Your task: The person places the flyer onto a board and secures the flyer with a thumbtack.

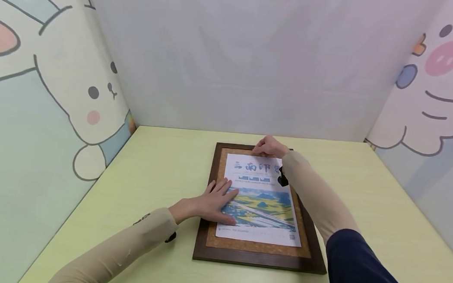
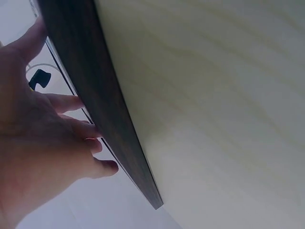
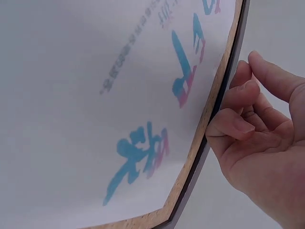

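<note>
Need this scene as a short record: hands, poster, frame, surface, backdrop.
left_hand: left hand, fingers spread, on the poster's left side
right_hand: right hand, fingers curled at the frame's far edge; no held object visible
poster: poster, title at far end, landscape below
backing: cork panel, showing around the poster
frame: dark brown frame, lying flat
surface: pale yellow table
backdrop: cartoon side walls
</note>
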{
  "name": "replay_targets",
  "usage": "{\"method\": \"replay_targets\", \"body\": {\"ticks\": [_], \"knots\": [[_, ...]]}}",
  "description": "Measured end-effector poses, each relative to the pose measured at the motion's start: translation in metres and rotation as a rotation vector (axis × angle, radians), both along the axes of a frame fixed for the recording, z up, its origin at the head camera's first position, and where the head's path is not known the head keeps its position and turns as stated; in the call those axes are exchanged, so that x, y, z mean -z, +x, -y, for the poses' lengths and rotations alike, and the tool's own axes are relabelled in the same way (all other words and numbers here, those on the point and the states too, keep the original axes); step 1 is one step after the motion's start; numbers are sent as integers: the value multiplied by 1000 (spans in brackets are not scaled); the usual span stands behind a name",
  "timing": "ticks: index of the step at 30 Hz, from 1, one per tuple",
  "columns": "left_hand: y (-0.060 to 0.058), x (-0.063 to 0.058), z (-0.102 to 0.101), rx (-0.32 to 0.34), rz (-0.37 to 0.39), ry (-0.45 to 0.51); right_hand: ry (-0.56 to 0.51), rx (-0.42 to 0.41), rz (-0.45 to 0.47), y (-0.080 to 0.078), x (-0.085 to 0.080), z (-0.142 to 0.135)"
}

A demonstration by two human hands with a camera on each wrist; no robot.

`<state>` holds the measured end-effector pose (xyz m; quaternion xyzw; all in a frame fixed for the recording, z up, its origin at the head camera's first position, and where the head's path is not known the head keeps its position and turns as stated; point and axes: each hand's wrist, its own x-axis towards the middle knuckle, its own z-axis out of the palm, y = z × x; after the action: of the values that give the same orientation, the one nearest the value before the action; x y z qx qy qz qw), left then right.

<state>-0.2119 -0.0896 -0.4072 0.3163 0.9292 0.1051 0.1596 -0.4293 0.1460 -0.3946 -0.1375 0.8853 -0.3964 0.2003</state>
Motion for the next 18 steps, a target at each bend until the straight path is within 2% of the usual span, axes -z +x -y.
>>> {"method": "replay_targets", "body": {"ticks": [5,10,18], "knots": [[1,1,-1,-1,9,-7,4,-39,-16,2,1,6],[0,1,-1,-7,-3,-21,65,-81,-74,6,0,10],[0,1,-2,-18,0,-34,114,-78,-78,4,3,9]]}}
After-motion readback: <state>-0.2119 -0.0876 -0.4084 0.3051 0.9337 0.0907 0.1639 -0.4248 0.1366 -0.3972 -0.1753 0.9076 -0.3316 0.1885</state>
